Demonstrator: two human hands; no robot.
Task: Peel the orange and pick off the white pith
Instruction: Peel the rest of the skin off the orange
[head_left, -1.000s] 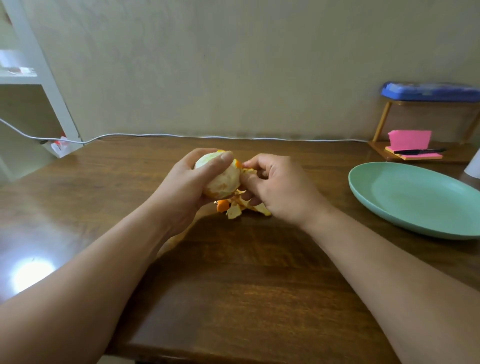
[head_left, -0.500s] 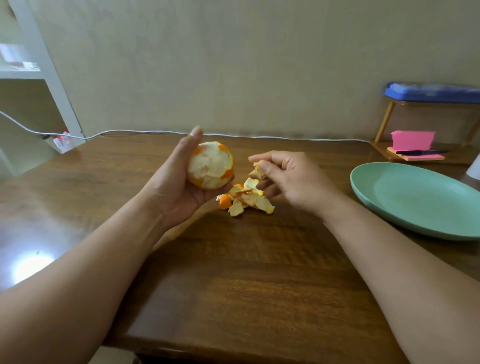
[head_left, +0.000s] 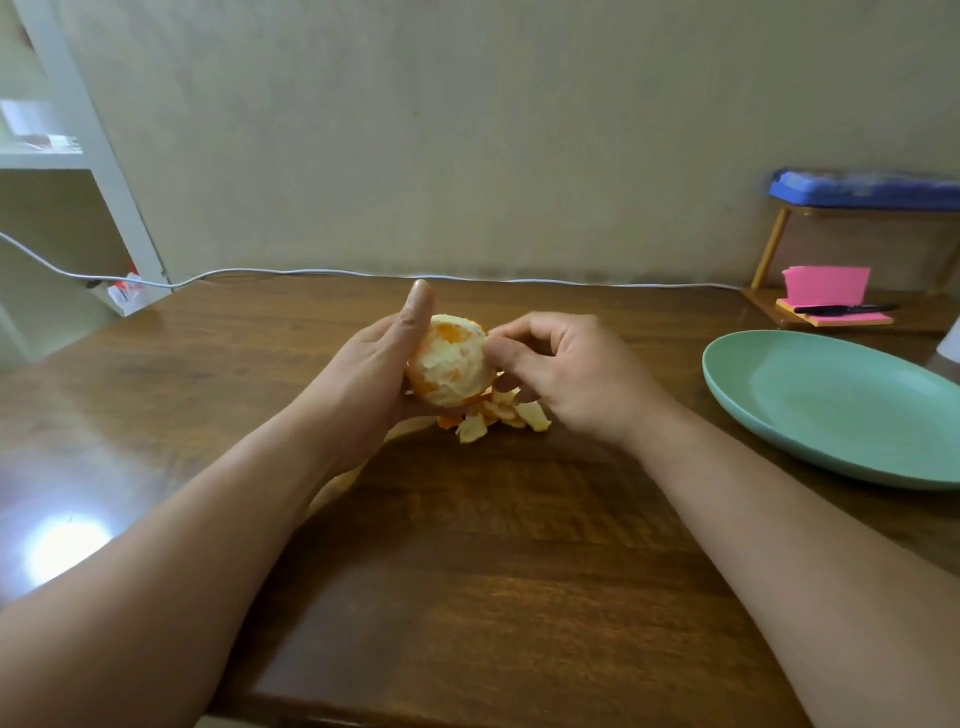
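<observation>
My left hand (head_left: 371, 364) cradles the mostly peeled orange (head_left: 450, 367) just above the table, thumb pointing up along its left side. The fruit is pale with white pith and a few orange patches of flesh showing. My right hand (head_left: 563, 371) is at the orange's right edge, thumb and forefinger pinching at the pith there. A small heap of peel and pith scraps (head_left: 498, 415) lies on the wooden table (head_left: 467, 571) right under both hands.
A green plate (head_left: 841, 405) sits at the right. Behind it a small wooden stand carries pink sticky notes (head_left: 826, 286), a black pen (head_left: 844, 309) and a blue case (head_left: 867, 189) on top. A white cable (head_left: 311, 273) runs along the table's back edge.
My right hand dropped a scrap onto the heap, then came back to the orange's right side. My left hand turned the orange, showing a different face.
</observation>
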